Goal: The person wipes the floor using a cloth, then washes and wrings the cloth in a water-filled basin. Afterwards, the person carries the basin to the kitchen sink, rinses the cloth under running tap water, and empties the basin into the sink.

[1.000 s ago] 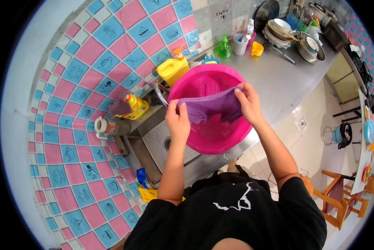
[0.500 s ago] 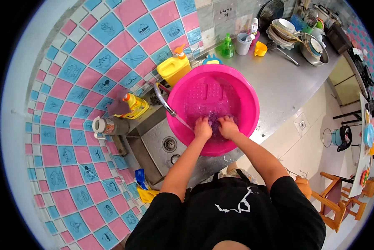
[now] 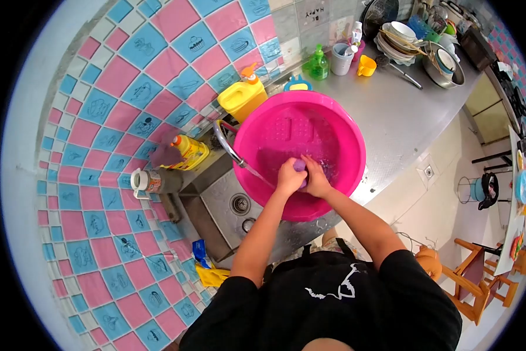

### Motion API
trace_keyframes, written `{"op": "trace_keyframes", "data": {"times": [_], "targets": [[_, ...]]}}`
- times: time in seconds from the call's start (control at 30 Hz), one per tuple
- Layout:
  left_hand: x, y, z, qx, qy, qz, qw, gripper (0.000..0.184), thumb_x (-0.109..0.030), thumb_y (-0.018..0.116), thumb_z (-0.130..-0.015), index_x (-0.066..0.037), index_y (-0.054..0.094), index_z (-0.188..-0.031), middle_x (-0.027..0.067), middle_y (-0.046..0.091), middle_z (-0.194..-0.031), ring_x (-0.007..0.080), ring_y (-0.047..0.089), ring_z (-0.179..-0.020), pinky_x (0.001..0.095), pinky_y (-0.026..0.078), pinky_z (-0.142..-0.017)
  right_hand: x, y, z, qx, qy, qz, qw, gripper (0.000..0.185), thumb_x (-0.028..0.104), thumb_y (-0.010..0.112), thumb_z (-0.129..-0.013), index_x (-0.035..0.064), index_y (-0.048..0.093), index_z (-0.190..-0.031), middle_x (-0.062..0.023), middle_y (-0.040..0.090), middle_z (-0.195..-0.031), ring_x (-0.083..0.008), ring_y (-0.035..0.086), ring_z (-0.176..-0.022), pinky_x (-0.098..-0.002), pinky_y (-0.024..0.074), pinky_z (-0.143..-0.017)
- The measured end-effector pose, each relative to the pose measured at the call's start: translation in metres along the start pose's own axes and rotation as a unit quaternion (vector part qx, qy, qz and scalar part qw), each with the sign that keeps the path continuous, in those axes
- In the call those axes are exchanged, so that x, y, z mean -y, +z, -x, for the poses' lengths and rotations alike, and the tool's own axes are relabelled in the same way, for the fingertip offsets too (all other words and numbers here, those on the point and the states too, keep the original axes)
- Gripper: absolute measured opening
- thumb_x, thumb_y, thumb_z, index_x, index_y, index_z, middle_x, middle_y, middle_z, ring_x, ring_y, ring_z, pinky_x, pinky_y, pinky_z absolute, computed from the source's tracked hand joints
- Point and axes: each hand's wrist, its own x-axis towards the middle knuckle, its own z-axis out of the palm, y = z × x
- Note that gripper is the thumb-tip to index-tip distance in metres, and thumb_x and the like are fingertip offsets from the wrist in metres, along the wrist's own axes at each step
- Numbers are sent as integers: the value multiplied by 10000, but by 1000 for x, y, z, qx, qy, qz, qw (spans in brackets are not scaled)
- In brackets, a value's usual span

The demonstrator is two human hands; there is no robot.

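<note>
A large pink basin [image 3: 356,140] with water in it stands over the edge of the sink. Inside it, above the water, my left hand [image 3: 290,175] is closed around a wet purple cloth [image 3: 300,165], bunched into a small lump. Pressed against the other side of the lump is my right hand [image 3: 315,178], its fingers mostly straight and close together. Most of the cloth is hidden between the two palms. The metal faucet [image 3: 229,148] reaches over the basin's left rim, and a stream of water runs from it near my left wrist.
Left of the basin is the steel sink [image 3: 216,202] with its drain. Behind stand a yellow jug [image 3: 242,99], a green soap bottle [image 3: 319,64] and a yellow cup [image 3: 366,66]. Stacked dishes [image 3: 394,50] and a metal pan [image 3: 441,73] occupy the far counter.
Both hands have come together and lifted the purple cloth out of the water. Before, they were apart and lower, pressing it down in the basin.
</note>
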Motion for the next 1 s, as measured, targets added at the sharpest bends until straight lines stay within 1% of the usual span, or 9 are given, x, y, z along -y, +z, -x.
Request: {"op": "trace_keyframes", "data": {"times": [0.1,0.2,0.33,0.53,0.6,0.7,0.83,0.93,1.0], "targets": [[-58,-43,21,-14,48,315,948,288,-37,596,-635,14,555,-916,85,593,-777,154,568,-700,293,460,-634,17,-14,-8,58,-67,-342,935,649,101,769,-613,29,472,-1186,-79,551,-1131,-171,526,-1024,-329,435,-888],[-106,-97,45,-16,96,498,861,262,54,529,-664,4,550,-921,26,579,-811,84,545,-711,229,448,-643,5,-17,-20,118,48,-321,938,461,14,717,-657,15,540,-1083,-34,600,-1005,-102,539,-927,-281,449,-826],[-98,-125,50,-48,140,500,853,360,85,496,-685,-4,508,-1033,31,572,-915,100,563,-811,245,465,-735,35,-49,-27,21,23,-339,940,310,-62,624,-705,2,572,-1004,-50,623,-915,-124,556,-894,-275,441,-815],[-12,-40,28,-74,-68,358,928,330,-18,608,-736,1,516,-1053,56,569,-975,138,559,-812,271,459,-720,13,-27,-35,26,95,-297,950,272,51,553,-740,14,584,-1008,-118,604,-983,-205,565,-910,-302,426,-853],[35,12,10,-59,-182,431,882,343,-159,621,-812,-43,505,-1113,52,571,-1010,168,566,-846,321,472,-742,8,-5,-29,-52,125,-145,980,317,117,576,-692,8,595,-989,-210,499,-1180,-328,485,-1087,-348,381,-935],[33,22,14,77,-321,636,698,497,-552,442,-856,-168,481,-1169,47,573,-1048,246,540,-1009,477,479,-775,30,2,-17,-76,28,-196,977,327,72,552,-681,3,595,-998,-200,457,-1240,-335,435,-1154,-350,352,-970],[66,57,-4,115,-201,807,543,518,-603,381,-850,-148,564,-1015,44,591,-945,241,575,-881,455,457,-829,96,-2,7,-75,72,-291,951,204,88,550,-690,15,596,-875,-107,582,-926,-267,526,-960,-325,394,-877],[69,62,-16,374,154,852,334,407,-475,418,-879,-107,586,-928,68,596,-828,251,589,-762,396,477,-797,115,6,14,-167,-25,-228,959,185,101,583,-644,-11,558,-788,-154,546,-770,-330,523,-820,-372,420,-742],[77,58,-12,317,34,870,376,345,-398,431,-874,-90,587,-882,77,593,-785,255,589,-733,400,484,-779,111,10,12,-195,-55,-210,956,201,101,594,-621,-9,556,-785,-173,552,-789,-361,522,-813,-409,417,-739]]}}
